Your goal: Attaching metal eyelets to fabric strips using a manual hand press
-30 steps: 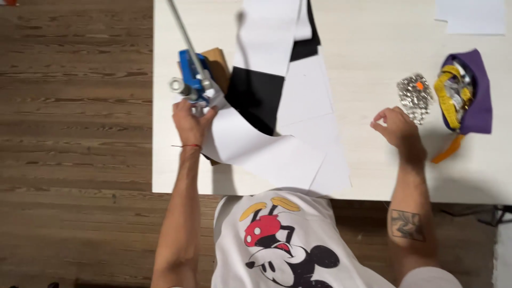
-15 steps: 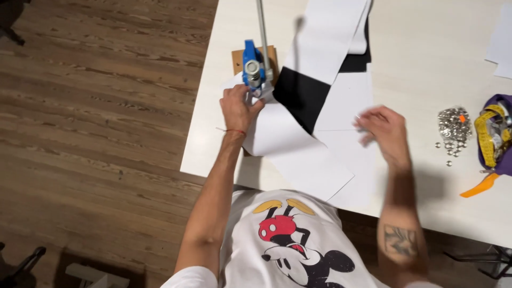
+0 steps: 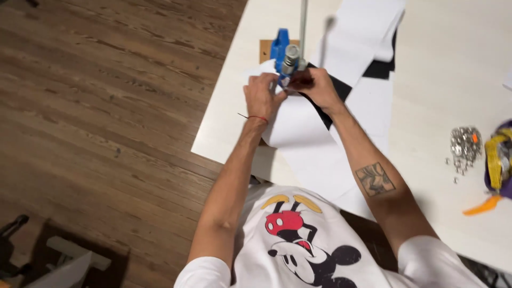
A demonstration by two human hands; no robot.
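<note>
Both hands met at the base of a blue hand press [image 3: 281,49] that stood on a small wooden board [image 3: 265,50] near the far left corner of the white table [image 3: 224,122]. The left hand [image 3: 261,96], a thin red string around its wrist, lay flat on a white sheet [image 3: 298,130] with its fingertips pinched together right under the press's metal head. The right hand [image 3: 316,85] came in from the other side, fingers curled and closed on the edge of the same sheet where it met a black sheet [image 3: 325,104]; whether anything small sat between those fingers could not be told. The press's long metal lever [image 3: 303,24] rose straight up out of view. More white and black sheets [image 3: 368,37] trailed away across the table beyond the hands. Well apart, toward the right edge of the table, lay a heap of small silver metal fittings [image 3: 465,145], and just beside it a purple and yellow cloth bundle [image 3: 498,160] with an orange strip [image 3: 481,205]
</note>
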